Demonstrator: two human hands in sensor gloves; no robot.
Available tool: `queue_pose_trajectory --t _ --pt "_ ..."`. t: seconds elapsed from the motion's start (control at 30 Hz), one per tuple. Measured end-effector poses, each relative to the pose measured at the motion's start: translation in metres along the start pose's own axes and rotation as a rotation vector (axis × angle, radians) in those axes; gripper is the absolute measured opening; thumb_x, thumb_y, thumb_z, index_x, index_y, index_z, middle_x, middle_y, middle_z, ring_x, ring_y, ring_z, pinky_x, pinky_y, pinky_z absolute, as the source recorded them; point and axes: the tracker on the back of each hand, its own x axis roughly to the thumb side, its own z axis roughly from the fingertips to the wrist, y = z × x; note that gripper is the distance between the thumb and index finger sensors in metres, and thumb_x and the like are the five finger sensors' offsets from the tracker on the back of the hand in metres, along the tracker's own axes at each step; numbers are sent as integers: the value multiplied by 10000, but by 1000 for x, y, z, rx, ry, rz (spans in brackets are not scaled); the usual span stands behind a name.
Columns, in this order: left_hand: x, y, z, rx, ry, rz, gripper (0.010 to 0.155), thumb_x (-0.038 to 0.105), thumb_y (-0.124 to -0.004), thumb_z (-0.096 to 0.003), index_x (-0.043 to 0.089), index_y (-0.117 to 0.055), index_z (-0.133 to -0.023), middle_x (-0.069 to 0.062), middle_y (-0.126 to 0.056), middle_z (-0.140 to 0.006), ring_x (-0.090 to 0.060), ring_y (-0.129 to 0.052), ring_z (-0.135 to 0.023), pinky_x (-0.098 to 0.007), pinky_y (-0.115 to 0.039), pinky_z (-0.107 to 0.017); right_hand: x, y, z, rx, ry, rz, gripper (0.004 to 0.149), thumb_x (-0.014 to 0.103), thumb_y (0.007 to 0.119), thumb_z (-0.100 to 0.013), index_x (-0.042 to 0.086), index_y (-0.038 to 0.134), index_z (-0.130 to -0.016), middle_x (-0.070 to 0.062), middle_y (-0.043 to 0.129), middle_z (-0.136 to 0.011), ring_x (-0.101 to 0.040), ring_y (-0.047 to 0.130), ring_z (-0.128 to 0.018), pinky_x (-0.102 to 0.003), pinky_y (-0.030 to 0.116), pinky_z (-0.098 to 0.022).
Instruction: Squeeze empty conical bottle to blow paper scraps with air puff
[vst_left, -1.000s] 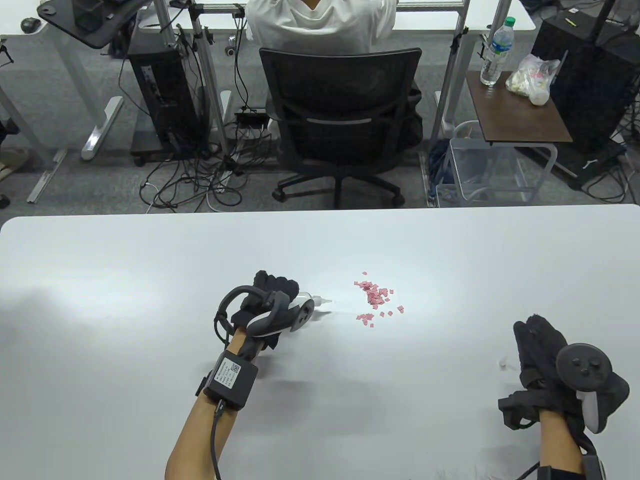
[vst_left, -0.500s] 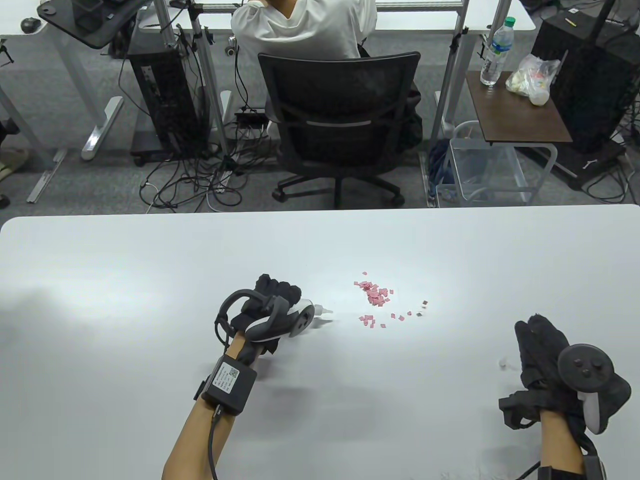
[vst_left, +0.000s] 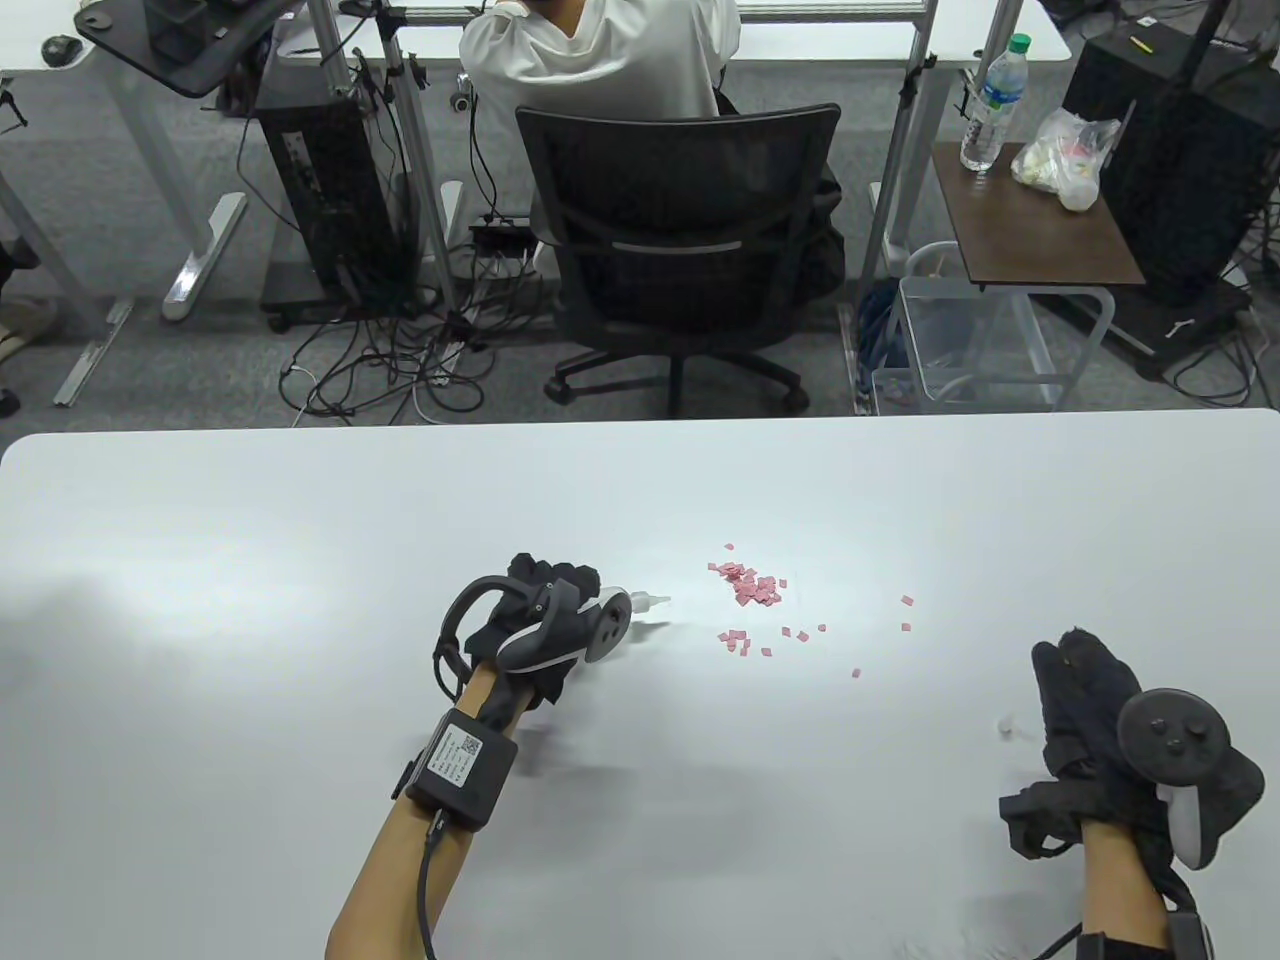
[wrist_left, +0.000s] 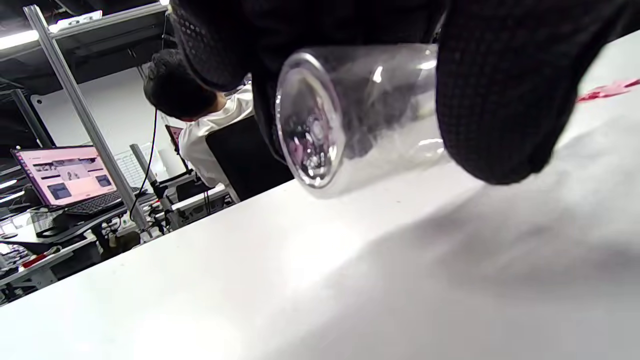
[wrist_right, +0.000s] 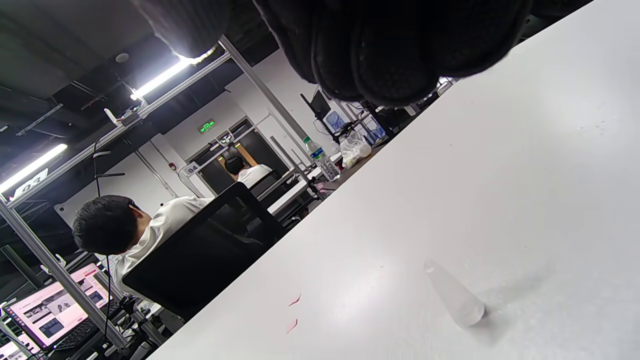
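Observation:
My left hand grips a clear, empty conical bottle, held on its side just above the white table. Its white nozzle points right at a pile of pink paper scraps. Several loose scraps lie scattered further right. In the left wrist view my gloved fingers wrap the bottle body, its round base facing the camera. My right hand rests on the table at the front right, holding nothing. The bottle's small clear cone cap stands near it, also in the table view.
The table's far edge runs across the middle of the view. Beyond it a person sits in a black office chair. A small brown side table with a water bottle stands at the back right.
Scraps from the pile's right edge flew off to the right and landed scattered. My left hand dipped slightly with the bottle, then came back. My right hand stayed still.

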Motion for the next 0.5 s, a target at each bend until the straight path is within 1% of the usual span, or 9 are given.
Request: queue_pose_trajectory --t 0.03,0.1,0.13,0.23,0.3,0.37,0.43,0.47,0.5 --pt "1 0 -1 22 6 3 728 483 -1000 -390 221 -771 -1030 -47 -925 -985 -257 -1008 -853 -507 -655 -772 0 0 0 1 1 0 617 471 707 -591 54 730 -1046 -229 847 -862 -365 899 -679 -590 757 -558" --pt "4 0 -1 61 -15 -10 655 426 -1044 -347 218 -861 -940 -23 -1010 -854 -235 -1072 -734 -482 -712 -749 0 0 0 -1 2 0 616 471 707 -591 57 729 -1047 -229 847 -862 -366 899 -679 -589 757 -558" --pt "5 0 -2 30 -22 -30 632 429 -1058 -333 224 -884 -905 -15 -1025 -806 -234 -1078 -685 -470 -726 -748 -1 0 0 -1 4 -1 617 471 707 -591 55 729 -1047 -229 847 -862 -366 898 -679 -590 756 -558" --pt "3 -1 -1 34 -15 25 693 446 -1036 -362 248 -814 -988 -13 -969 -931 -230 -1046 -815 -484 -685 -778 -1 -1 0 -2 8 -2 616 470 707 -592 55 729 -1047 -228 847 -862 -367 899 -679 -590 757 -558" --pt "2 -2 -2 -57 -5 51 723 473 -1003 -404 221 -759 -1037 -47 -914 -989 -260 -1001 -860 -508 -648 -784 -1 -1 0 -2 9 -5 617 471 707 -591 55 729 -1047 -230 847 -862 -367 899 -679 -590 756 -558" --pt "2 0 -1 19 -2 28 675 441 -1021 -374 214 -824 -978 -35 -979 -904 -242 -1056 -774 -490 -694 -761 0 -1 0 -1 7 -1 617 472 707 -591 56 728 -1047 -228 847 -863 -367 898 -679 -590 756 -559" --pt "4 3 -1 35 -21 12 630 427 -1057 -337 226 -883 -909 -21 -1024 -813 -238 -1081 -689 -467 -728 -751 0 -1 0 -6 3 1 618 472 708 -590 56 730 -1046 -228 848 -861 -364 899 -679 -590 757 -557" --pt "4 3 -1 20 -32 25 639 435 -1061 -338 237 -873 -916 -12 -1012 -833 -213 -1075 -716 -460 -718 -764 0 -1 0 -6 2 1 617 473 707 -591 56 730 -1046 -228 847 -861 -365 899 -678 -590 757 -557" --pt "4 4 1 65 -22 56 669 442 -1055 -343 253 -844 -950 -6 -989 -885 -219 -1058 -773 -462 -698 -777 -1 -1 0 -6 3 1 617 472 707 -591 55 731 -1046 -228 848 -861 -365 899 -679 -590 757 -557"
